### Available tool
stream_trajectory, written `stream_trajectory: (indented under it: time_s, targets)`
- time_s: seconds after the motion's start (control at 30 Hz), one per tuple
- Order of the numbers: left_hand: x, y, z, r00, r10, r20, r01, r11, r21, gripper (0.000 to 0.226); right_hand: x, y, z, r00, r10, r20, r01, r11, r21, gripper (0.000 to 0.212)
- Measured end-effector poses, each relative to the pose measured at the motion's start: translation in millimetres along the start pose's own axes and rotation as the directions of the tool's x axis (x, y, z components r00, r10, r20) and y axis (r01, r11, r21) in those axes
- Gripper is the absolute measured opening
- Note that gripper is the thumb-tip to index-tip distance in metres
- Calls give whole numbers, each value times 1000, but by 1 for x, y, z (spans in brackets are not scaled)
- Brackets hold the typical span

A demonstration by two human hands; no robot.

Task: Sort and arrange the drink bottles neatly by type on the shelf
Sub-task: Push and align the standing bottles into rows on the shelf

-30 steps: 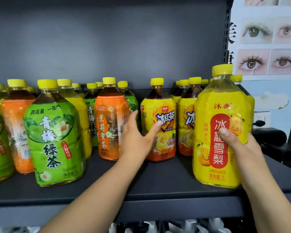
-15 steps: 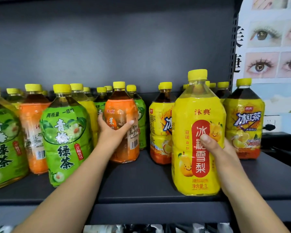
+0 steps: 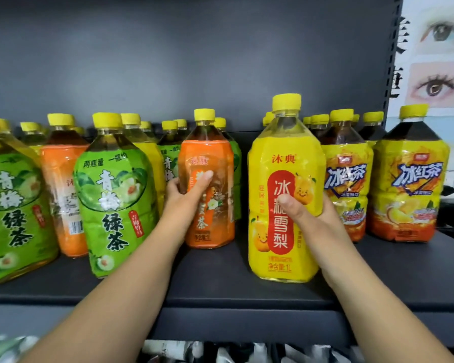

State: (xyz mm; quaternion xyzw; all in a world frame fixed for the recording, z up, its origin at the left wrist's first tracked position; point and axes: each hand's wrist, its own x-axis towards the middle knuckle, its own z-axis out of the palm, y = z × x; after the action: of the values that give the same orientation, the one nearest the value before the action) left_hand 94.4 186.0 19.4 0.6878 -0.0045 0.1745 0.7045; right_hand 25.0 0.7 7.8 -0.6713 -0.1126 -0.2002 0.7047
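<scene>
Right hand (image 3: 308, 221): yours, wrapped round the right side of the yellow pear-drink bottle (image 3: 278, 155), with the thumb pressed on the red label and the fingers hidden behind the bottle.
Yellow pear-drink bottle: closest to the shelf's front edge, right of centre. It stands upright, long axis vertical, yellow cap up, label facing you.
Left hand (image 3: 185, 195): yours, gripping the orange jasmine-tea bottle (image 3: 215, 226) from its left side, thumb laid across the label, fingers curled behind.
Orange jasmine-tea bottle: a little deeper in, just left of the pear drink with a gap between them. It is upright, cap up, label turned toward you.
Shelf (image 3: 220, 292): dark grey board carrying every bottle.
Front green-tea bottle (image 3: 113, 200): left of your left forearm, standing on its base, label forward.
Far-left green-tea bottle (image 3: 8, 205): cut by the frame edge, cap up.
Second orange bottle (image 3: 63, 192): between the two green ones and further back, barcode side toward you.
Iced black tea bottles (image 3: 409, 189): two on the right, upright, labels forward; the left one sits just behind your right hand.
Rear rows (image 3: 169, 125): more yellow-capped bottles, mostly hidden.
Back panel (image 3: 194, 53): plain dark grey.
Poster (image 3: 435, 61): printed eyes, right of the shelf post.
</scene>
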Motion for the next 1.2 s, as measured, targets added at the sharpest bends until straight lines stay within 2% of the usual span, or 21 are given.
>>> stream_trajectory:
  time_s: [0.07,0.17,0.23,0.3,0.37,0.4,0.5,0.57,0.67,0.73,0.8,0.83,0.87,0.93,1.0,1.03,1.07,1.13,1.2]
  targets:
    - [-3,2,-1,999,-25,29,25,1000,3,91,-1,0,1,1000,-12,-4,12,1000,0,82]
    - [-15,3,-3,997,74,36,-79,982,174,75,-3,-1,0,999,-27,-22,26,999,-23,79]
    - [-30,5,-6,986,167,27,-167,926,338,82,-3,-2,0,999,-32,-39,30,999,-39,72]
    - [-50,6,-13,971,240,11,-221,876,428,98,-4,-2,0,998,-34,-45,32,998,-49,69]
    - [-71,5,-24,964,267,-20,-234,877,421,113,-5,-2,0,997,-44,-57,41,998,-55,76]
    - [-80,5,-30,957,286,-50,-243,885,398,113,-7,0,0,996,-47,-73,43,997,-61,81]
    - [-97,0,-47,921,362,-144,-302,897,323,88,-11,3,0,982,-90,-167,61,983,-171,92]
    - [-103,-3,-57,897,388,-210,-326,903,279,93,-15,6,1,960,-176,-218,109,951,-289,93]
    - [-106,-4,-73,866,404,-295,-325,902,283,105,-23,12,8,890,-351,-290,242,904,-354,90]
    - [-109,-4,-83,842,420,-337,-328,896,299,104,-31,10,19,772,-567,-288,428,798,-424,76]
    - [-116,-5,-93,816,441,-374,-334,887,318,103,-41,4,36,646,-733,-212,588,655,-474,58]
    - [-120,-6,-97,799,449,-400,-339,886,318,101,-45,2,45,615,-775,-146,647,602,-467,52]
    - [-125,-6,-101,779,453,-434,-342,886,312,95,-48,0,57,620,-782,-72,692,587,-421,46]
    - [-132,-4,-110,739,463,-489,-359,885,297,80,-48,-5,84,732,-678,72,670,697,-253,36]
    - [-131,-3,-123,711,481,-513,-351,875,334,78,-41,-6,112,872,-446,201,475,869,-135,40]
    - [-127,-4,-132,697,489,-525,-329,868,371,81,-34,-4,126,919,-304,249,341,933,-119,47]
    - [-123,-5,-140,684,490,-540,-302,865,402,86,-25,0,139,947,-166,276,204,972,-115,56]
    - [-112,-6,-153,668,471,-576,-258,873,414,95,-12,2,165,953,42,299,-15,996,-93,76]
    - [-100,-8,-162,664,452,-595,-233,882,411,102,-7,6,184,948,120,294,-105,992,-67,91]
